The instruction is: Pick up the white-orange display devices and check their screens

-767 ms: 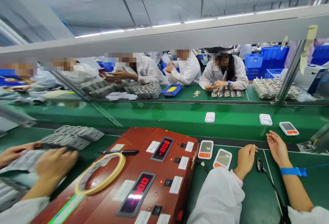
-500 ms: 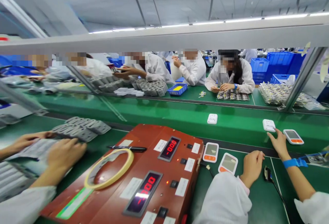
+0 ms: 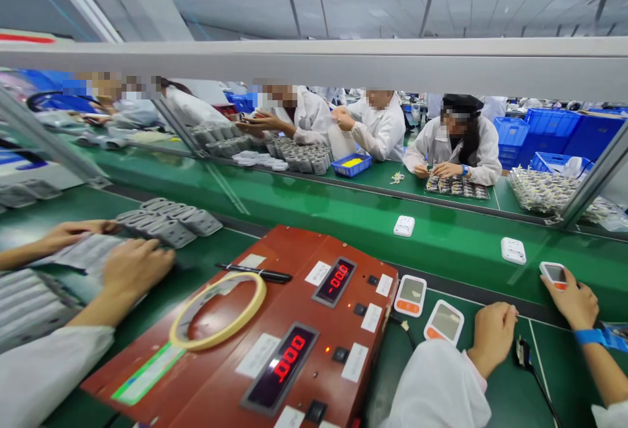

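My right hand (image 3: 572, 300), with a blue wristband, reaches onto the green conveyor belt (image 3: 441, 245) and grips a white device with a screen and an orange button (image 3: 554, 274). My left hand (image 3: 493, 336) rests on the green table as a loose fist with nothing visible in it. It lies just right of two similar devices, one (image 3: 444, 321) beside the fist and another (image 3: 410, 295) further left. A black plug on a cable (image 3: 523, 351) lies between my hands. Two white square units (image 3: 403, 226) (image 3: 513, 250) lie on the belt.
A red tester box (image 3: 275, 330) with red digit displays fills the near middle, with a tape ring (image 3: 218, 310) and a pen (image 3: 255, 273) on top. A co-worker's hands (image 3: 132, 271) handle grey parts at left. Several people in white coats work across the belt.
My right hand has moved right along the belt and closed on the white device with the orange button. My left hand stayed as a fist on the table.
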`<state>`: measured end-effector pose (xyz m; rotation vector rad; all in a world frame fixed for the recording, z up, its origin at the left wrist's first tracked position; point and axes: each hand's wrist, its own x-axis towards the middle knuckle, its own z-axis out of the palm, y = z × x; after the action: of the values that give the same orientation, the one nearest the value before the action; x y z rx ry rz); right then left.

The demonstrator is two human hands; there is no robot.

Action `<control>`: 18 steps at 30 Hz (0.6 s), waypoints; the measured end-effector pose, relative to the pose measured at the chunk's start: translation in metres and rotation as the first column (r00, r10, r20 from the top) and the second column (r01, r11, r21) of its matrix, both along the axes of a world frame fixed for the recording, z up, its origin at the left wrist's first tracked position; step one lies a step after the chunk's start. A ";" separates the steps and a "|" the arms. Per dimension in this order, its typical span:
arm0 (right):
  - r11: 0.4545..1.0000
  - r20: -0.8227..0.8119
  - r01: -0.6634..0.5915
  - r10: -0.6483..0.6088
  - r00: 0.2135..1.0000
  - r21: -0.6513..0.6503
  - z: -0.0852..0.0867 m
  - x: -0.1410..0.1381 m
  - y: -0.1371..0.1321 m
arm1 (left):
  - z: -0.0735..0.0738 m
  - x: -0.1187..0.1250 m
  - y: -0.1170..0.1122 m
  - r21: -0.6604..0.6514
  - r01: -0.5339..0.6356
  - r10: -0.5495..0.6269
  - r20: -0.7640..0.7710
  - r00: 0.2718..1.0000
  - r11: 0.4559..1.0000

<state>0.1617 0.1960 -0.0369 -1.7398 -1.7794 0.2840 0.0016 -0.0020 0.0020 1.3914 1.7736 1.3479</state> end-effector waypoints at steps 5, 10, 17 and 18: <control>0.997 -0.109 -0.070 0.071 0.992 0.019 0.011 0.002 -0.017 | -0.001 0.000 -0.001 -0.001 0.006 -0.006 -0.013 1.000 1.000; 0.997 -0.790 -0.072 0.010 0.612 -0.043 0.018 -0.012 -0.047 | -0.001 -0.001 -0.002 0.010 0.004 -0.004 -0.025 1.000 1.000; 0.943 -0.995 -0.330 0.063 0.071 0.036 0.017 -0.012 -0.070 | 0.001 -0.001 -0.001 0.009 0.006 -0.005 -0.020 1.000 1.000; 0.937 -0.997 -0.347 0.065 0.034 0.049 0.019 -0.011 -0.070 | 0.002 -0.001 -0.001 0.008 0.007 -0.007 -0.019 1.000 1.000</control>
<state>0.1507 0.1256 -0.0183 -0.7677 -0.8156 1.4861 0.0008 -0.0027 0.0036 1.4178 1.7757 1.3445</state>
